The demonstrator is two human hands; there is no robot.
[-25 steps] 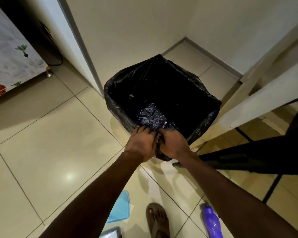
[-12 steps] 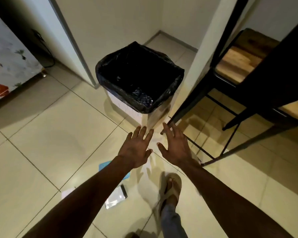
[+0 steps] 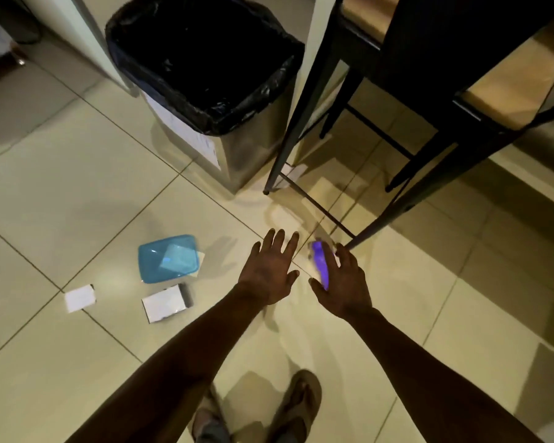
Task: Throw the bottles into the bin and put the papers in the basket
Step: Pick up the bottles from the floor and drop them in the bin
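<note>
Both hands have pulled back from the bin (image 3: 224,155) and dropped lower: right hand (image 3: 341,287) spread over the purple bottle (image 3: 320,262), left hand (image 3: 269,270) open, empty. Left of the bottle, papers (image 3: 167,303) lie beside the blue basket (image 3: 151,266), all still pending.

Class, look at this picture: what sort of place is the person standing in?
Probably a home kitchen or dining corner: a tiled floor, a bin lined with a black bag by the wall, and tall stools with wooden seats.
</note>
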